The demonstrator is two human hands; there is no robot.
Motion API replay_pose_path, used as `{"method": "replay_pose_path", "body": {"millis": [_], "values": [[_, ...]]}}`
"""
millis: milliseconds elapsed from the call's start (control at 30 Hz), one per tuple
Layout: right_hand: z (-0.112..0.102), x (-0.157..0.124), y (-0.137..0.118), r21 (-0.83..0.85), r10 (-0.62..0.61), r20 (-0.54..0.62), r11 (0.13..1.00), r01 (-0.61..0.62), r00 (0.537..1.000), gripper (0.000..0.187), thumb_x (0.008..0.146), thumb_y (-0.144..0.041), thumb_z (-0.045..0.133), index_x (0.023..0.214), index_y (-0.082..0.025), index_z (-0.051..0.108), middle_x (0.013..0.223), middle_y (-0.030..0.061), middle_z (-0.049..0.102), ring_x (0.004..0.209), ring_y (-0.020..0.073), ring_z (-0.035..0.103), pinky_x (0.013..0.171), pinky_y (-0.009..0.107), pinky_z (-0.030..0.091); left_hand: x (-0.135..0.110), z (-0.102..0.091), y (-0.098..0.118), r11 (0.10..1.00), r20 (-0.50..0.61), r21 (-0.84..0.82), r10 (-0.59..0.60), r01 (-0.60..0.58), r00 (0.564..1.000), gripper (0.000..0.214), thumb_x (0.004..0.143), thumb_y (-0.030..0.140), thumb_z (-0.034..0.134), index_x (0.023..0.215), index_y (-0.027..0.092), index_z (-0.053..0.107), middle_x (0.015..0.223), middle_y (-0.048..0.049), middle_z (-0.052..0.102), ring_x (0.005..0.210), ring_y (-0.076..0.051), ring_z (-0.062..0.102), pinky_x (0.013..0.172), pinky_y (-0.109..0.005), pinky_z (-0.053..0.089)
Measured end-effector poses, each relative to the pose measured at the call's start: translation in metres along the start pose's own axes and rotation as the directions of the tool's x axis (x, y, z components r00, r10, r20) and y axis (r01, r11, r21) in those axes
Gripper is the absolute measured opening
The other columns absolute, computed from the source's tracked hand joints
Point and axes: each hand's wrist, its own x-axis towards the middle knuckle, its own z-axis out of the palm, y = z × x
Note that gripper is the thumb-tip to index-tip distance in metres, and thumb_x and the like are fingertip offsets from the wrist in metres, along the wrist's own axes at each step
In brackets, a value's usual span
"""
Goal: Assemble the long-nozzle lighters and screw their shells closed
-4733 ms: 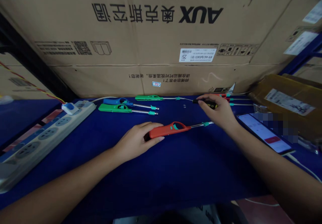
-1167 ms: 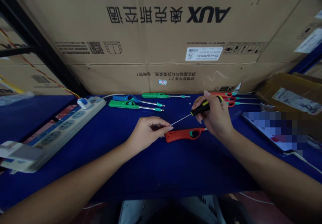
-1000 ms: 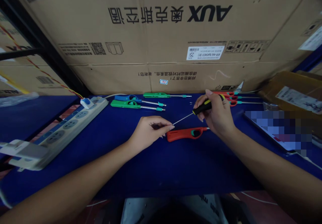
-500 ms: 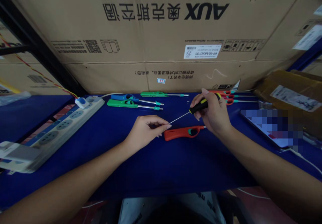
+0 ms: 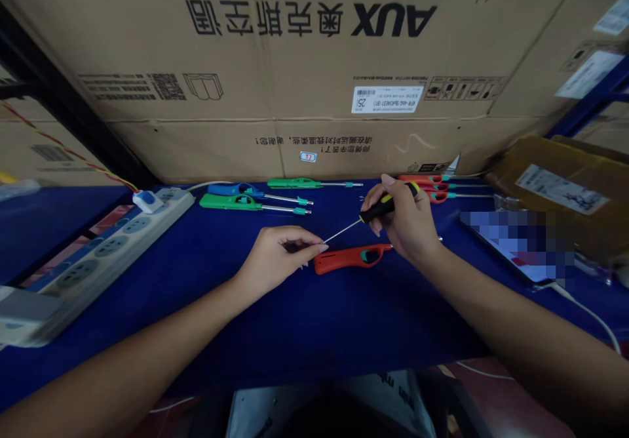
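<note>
My right hand (image 5: pixel 405 218) is closed around the black and yellow handle of a screwdriver (image 5: pixel 377 209). Its thin metal shaft slants down to the left, the tip meeting my left fingertips. My left hand (image 5: pixel 280 254) pinches thumb against forefinger at that tip; whatever is between them is too small to make out. Just below the shaft, a red long-necked lighter (image 5: pixel 344 259) with a dark green trigger lies on the blue table (image 5: pixel 344 320). My right hand covers part of its metal neck. Tiny metal bits (image 5: pixel 362 198) lie just beyond my right hand.
Behind lie a blue lighter (image 5: pixel 236 191), two green lighters (image 5: pixel 223 202) and several red lighters (image 5: pixel 437 197). A power strip (image 5: pixel 111 248) stands left. At the right are a phone (image 5: pixel 511 248) with its cable and a brown package (image 5: pixel 565 182). A large carton (image 5: pixel 314 58) backs the table.
The whole view has shifted slightly, so everything appears a little further left. Both hands keep the same hold, with the screwdriver tip still at my left fingertips.
</note>
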Motion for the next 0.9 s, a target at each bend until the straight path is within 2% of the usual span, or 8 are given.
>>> {"method": "replay_pose_path", "body": {"millis": [167, 467, 600, 767, 900], "values": [[-0.0007, 0.0009, -0.0009, 0.004, -0.012, -0.012, 1.000, 0.012, 1.000, 0.046, 0.081, -0.051, 0.075, 0.053, -0.017, 0.065, 0.056, 0.0013, 0.066, 0.032, 0.0078, 0.050, 0.029, 0.021, 0.037, -0.0001, 0.0005, 0.0020, 1.000, -0.004, -0.001, -0.014, 0.014, 1.000, 0.017, 0.078, 0.034, 0.081, 0.082, 0.018, 0.081, 0.071, -0.0026, 0.074, 0.051, -0.009, 0.060, 0.050, -0.020, 0.050], [-0.0018, -0.0004, 0.0025, -0.033, -0.006, -0.004, 0.999, 0.006, 1.000, 0.045, 0.083, -0.052, 0.073, 0.055, -0.017, 0.066, 0.058, 0.0017, 0.066, 0.035, 0.0085, 0.052, 0.030, 0.021, 0.039, -0.0010, 0.0011, 0.0016, 0.999, 0.001, 0.024, 0.034, -0.034, 0.999, 0.015, 0.080, 0.033, 0.080, 0.082, 0.018, 0.081, 0.075, -0.0035, 0.076, 0.054, -0.011, 0.061, 0.051, -0.022, 0.051], [-0.0010, -0.0018, 0.0017, -0.059, 0.019, 0.047, 0.998, -0.016, 0.999, 0.042, 0.084, -0.050, 0.073, 0.058, -0.017, 0.065, 0.062, 0.0016, 0.067, 0.037, 0.0080, 0.053, 0.032, 0.021, 0.043, -0.0004, 0.0010, 0.0021, 0.995, -0.004, 0.077, 0.059, -0.059, 0.998, 0.014, 0.081, 0.031, 0.079, 0.081, 0.018, 0.080, 0.076, -0.0034, 0.076, 0.057, -0.011, 0.061, 0.053, -0.023, 0.049], [-0.0026, -0.0048, -0.0016, -0.016, 0.004, 0.148, 1.000, -0.001, 0.989, 0.020, 0.081, -0.037, 0.075, 0.086, -0.020, 0.066, 0.067, -0.0025, 0.069, 0.043, 0.0096, 0.057, 0.036, 0.021, 0.049, 0.0002, 0.0002, 0.0006, 0.985, -0.037, 0.153, 0.079, -0.073, 0.996, 0.014, 0.082, 0.032, 0.079, 0.080, 0.018, 0.080, 0.074, -0.0026, 0.075, 0.059, -0.011, 0.059, 0.055, -0.023, 0.045], [-0.0065, -0.0074, -0.0029, 0.022, -0.033, 0.262, 0.999, 0.028, 0.965, 0.027, 0.081, -0.034, 0.075, 0.102, -0.023, 0.061, 0.078, -0.0026, 0.071, 0.047, 0.0108, 0.060, 0.039, 0.023, 0.053, 0.0005, -0.0003, 0.0002, 0.979, -0.037, 0.184, 0.094, -0.085, 0.995, 0.013, 0.082, 0.032, 0.079, 0.081, 0.019, 0.080, 0.076, -0.0021, 0.076, 0.065, -0.013, 0.063, 0.060, -0.024, 0.047]]}}
